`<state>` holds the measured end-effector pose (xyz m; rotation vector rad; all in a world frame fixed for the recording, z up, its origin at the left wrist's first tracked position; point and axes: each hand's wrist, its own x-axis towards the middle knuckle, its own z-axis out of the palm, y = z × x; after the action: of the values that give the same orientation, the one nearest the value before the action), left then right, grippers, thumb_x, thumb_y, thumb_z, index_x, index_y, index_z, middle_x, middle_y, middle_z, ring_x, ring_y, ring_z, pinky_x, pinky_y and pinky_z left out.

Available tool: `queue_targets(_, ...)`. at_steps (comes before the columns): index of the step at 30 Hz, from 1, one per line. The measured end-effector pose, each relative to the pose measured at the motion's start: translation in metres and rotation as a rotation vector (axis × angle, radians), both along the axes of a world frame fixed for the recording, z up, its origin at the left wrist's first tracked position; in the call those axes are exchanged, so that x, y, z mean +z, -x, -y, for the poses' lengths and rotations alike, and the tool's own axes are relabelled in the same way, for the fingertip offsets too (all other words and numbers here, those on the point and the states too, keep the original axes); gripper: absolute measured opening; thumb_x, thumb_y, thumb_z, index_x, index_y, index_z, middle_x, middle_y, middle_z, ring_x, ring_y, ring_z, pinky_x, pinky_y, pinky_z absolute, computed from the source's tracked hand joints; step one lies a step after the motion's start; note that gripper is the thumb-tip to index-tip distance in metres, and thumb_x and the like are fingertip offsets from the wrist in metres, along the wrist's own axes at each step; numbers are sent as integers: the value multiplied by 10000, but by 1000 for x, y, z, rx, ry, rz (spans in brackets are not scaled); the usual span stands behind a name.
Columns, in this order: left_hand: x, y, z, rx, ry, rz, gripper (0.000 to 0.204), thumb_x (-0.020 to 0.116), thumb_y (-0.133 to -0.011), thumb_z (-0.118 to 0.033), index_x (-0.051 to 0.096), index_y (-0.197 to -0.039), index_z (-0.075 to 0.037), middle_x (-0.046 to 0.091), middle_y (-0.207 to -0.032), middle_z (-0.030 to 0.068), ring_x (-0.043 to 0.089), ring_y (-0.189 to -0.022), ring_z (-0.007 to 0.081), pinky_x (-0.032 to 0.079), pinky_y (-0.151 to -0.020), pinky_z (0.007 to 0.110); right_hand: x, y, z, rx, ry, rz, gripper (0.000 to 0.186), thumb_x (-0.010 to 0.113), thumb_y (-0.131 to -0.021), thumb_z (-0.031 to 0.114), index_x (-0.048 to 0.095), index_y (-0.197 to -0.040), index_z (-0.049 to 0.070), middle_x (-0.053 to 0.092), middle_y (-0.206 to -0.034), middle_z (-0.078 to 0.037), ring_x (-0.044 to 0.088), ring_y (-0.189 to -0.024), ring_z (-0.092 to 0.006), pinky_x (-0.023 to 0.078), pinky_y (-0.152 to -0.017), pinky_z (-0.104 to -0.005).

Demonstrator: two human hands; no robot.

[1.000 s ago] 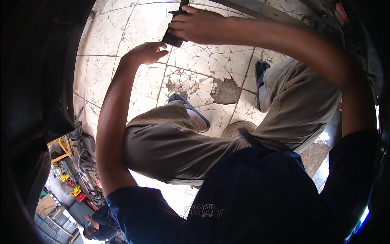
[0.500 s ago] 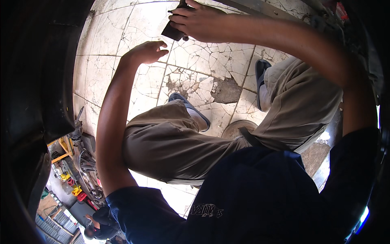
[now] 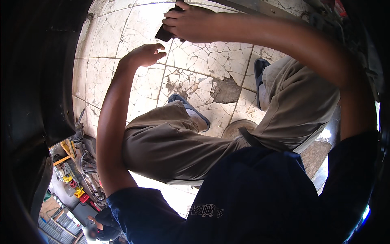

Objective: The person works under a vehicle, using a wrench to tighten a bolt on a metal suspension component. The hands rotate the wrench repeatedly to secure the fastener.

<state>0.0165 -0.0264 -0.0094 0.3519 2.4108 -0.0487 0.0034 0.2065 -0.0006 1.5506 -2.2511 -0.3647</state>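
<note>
At the top centre my right hand [image 3: 190, 25] is closed around a dark, blocky part [image 3: 164, 35]; its exact kind is not clear. The part's lower left end sticks out past my fingers, and my hand covers much of the rest. Just below and to the left, apart from the part, my left hand [image 3: 147, 55] hangs above the tiles. Its thumb and fingers are slightly bent with a gap between them, and nothing is in them.
Cracked white floor tiles [image 3: 138, 83] lie below, with a broken patch [image 3: 226, 90] between my sandalled feet. A large black panel [image 3: 59, 81] stands at the left. Tools and metal parts [image 3: 87, 162] lie at lower left, near another person [image 3: 106, 225].
My right hand has shifted slightly left, carrying the dark part, which has turned a little. My left hand has moved only slightly.
</note>
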Motion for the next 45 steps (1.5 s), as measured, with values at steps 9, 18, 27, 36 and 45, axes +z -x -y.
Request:
queue_targets(9, 0, -1, 1, 36, 12, 31, 472, 508, -973, -414, 524, -1336, -112, 649, -1181, 149, 657, -1012, 284, 492, -901, 396, -3, 11, 6, 71, 23, -7, 314, 614, -872, 245, 639, -1125, 60, 644, -1036, 2, 517, -1151, -149, 397, -957, -448)
queue_targets(18, -2, -9, 5, 82, -5, 49, 451, 519, -969, -396, 535, -1316, -109, 664, -1147, 158, 653, -1024, 292, 488, -905, 401, 14, -8, 9, -24, -86, 187, 430, 550, -917, 198, 547, -1341, 272, 593, -1079, -22, 533, -1159, -181, 265, -1147, -502)
queue_targets(27, 31, -12, -1, 128, 155, -7, 469, 482, -983, -421, 510, -1349, -129, 653, -1188, 130, 616, -1111, 280, 470, -960, 405, 23, -5, 10, -19, -154, 350, 344, 552, -920, 213, 626, -1255, 235, 526, -1340, -55, 541, -1184, -268, 306, -1099, -530)
queue_targets(36, 53, 5, -14, 88, 109, -111, 498, 486, -969, -423, 507, -1360, -115, 610, -1270, 152, 588, -1174, 280, 456, -1002, 393, 7, -1, 15, 61, -70, 306, 165, 606, -847, 206, 692, -961, 124, 614, -1097, -63, 581, -1058, -222, 426, -940, -397)
queue_targets(45, 43, 5, -42, 122, 89, -6, 471, 468, -963, -440, 534, -1320, -141, 658, -1200, 120, 617, -1128, 285, 471, -960, 419, 11, 7, 4, 156, 8, 426, 233, 559, -917, 221, 701, -1080, 134, 653, -1101, -72, 620, -1065, -271, 535, -876, -395)
